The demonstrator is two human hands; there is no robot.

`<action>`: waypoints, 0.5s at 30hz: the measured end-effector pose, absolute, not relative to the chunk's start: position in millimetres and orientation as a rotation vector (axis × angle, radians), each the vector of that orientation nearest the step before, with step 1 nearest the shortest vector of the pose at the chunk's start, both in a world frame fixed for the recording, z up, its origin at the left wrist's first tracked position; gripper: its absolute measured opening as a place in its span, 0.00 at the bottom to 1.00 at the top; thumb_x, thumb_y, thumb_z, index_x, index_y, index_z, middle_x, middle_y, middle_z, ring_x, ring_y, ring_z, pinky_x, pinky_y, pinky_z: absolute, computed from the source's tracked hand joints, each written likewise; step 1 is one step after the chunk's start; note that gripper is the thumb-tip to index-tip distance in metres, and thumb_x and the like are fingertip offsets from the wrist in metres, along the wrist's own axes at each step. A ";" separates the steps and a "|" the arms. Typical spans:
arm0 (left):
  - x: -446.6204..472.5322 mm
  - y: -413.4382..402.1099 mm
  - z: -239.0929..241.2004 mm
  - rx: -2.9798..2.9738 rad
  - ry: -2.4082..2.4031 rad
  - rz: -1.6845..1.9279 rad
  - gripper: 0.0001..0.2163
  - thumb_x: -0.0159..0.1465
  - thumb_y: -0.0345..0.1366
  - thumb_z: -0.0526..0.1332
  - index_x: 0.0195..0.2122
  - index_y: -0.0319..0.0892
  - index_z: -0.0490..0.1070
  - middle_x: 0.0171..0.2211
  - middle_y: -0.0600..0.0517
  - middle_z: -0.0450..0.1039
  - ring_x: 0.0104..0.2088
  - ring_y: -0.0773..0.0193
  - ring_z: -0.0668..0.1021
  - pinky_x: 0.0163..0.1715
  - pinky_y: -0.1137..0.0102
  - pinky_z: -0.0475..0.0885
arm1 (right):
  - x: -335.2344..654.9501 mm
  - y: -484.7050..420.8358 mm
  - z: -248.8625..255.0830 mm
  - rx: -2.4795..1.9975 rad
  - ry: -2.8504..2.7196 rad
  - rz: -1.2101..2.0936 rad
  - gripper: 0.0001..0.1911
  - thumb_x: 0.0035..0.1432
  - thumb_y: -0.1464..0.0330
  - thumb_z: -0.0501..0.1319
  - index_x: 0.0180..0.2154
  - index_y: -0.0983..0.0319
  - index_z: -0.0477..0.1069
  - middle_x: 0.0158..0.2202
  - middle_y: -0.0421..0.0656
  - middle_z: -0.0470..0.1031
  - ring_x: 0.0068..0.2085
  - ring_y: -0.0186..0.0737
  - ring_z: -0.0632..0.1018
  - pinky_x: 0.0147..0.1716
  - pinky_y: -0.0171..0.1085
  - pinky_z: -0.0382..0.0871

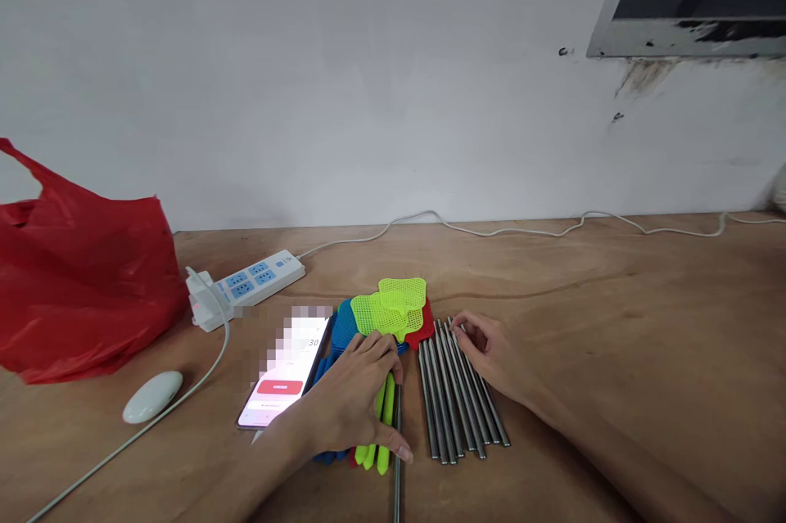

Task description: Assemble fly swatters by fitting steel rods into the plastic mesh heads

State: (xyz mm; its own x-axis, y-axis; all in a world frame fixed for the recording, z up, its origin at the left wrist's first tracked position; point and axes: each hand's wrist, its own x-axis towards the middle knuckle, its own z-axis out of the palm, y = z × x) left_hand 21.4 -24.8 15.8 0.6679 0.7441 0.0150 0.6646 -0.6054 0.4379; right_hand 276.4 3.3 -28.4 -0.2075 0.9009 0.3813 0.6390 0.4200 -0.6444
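Note:
My left hand (362,388) arches over a row of yellow-green plastic handles (384,457), its thumb lying across a single metal rod (398,490) and its index finger touching the rod's far end. That rod runs toward the bottom edge of the view. To the right, several metal rods (442,400) lie side by side. My right hand (482,347) is closed in a pinch at their far ends, apparently on one rod. Just beyond the left fingers are stacked mesh fly swatter heads: yellow-green (386,314), blue (345,326) and red (423,326). Blue handles are partly hidden under my left hand.
A lit phone (282,376) lies left of the swatter heads. Farther left are a white power strip (258,281), a white mouse-shaped object (153,397) and a red plastic bag (92,286). A white cable (491,232) runs along the wall (368,97).

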 end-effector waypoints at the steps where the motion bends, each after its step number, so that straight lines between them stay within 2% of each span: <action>1: 21.8 -24.7 15.6 2.477 1.107 0.287 0.28 0.45 0.59 0.73 0.35 0.42 0.69 0.42 0.48 0.68 0.44 0.49 0.70 0.46 0.57 0.63 | 276.4 3.4 -28.3 -1.303 -1.937 0.455 0.10 0.64 0.64 0.55 0.32 0.57 0.72 0.20 0.36 0.65 0.22 0.36 0.67 0.22 0.33 0.57; 5: 21.6 -24.9 18.8 2.437 1.139 0.418 0.29 0.45 0.60 0.73 0.35 0.43 0.67 0.40 0.50 0.68 0.41 0.51 0.70 0.43 0.59 0.66 | 276.3 3.7 -27.9 -1.294 -1.917 0.474 0.10 0.64 0.63 0.55 0.32 0.57 0.72 0.20 0.35 0.64 0.22 0.36 0.67 0.22 0.34 0.57; 9: 20.4 -25.1 22.3 2.304 1.213 0.657 0.28 0.48 0.58 0.73 0.39 0.44 0.66 0.40 0.50 0.70 0.39 0.55 0.71 0.39 0.62 0.68 | 276.7 3.2 -27.3 -1.284 -1.895 0.515 0.10 0.64 0.62 0.56 0.32 0.58 0.71 0.21 0.36 0.65 0.22 0.36 0.66 0.23 0.34 0.56; 12: 20.5 -25.1 22.8 2.129 1.192 0.788 0.24 0.54 0.53 0.72 0.39 0.44 0.65 0.34 0.53 0.72 0.34 0.60 0.74 0.34 0.66 0.69 | 276.2 1.8 -25.2 -1.275 -1.873 0.566 0.09 0.63 0.63 0.56 0.32 0.58 0.71 0.21 0.35 0.63 0.23 0.35 0.65 0.23 0.34 0.55; 15: 21.6 -24.6 23.3 1.937 1.128 0.864 0.19 0.59 0.49 0.70 0.38 0.44 0.64 0.27 0.56 0.74 0.31 0.61 0.77 0.35 0.66 0.70 | 274.1 -1.3 -20.0 -1.241 -1.858 0.676 0.10 0.64 0.63 0.56 0.32 0.59 0.71 0.21 0.34 0.61 0.22 0.34 0.64 0.23 0.34 0.55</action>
State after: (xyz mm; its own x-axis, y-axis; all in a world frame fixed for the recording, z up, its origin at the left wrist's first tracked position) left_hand 21.6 -24.6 23.3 0.3921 0.9005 0.1880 0.4160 -0.3558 0.8369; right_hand 274.1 -1.3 -20.0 -0.2136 0.9249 0.3144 0.5068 0.3801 -0.7738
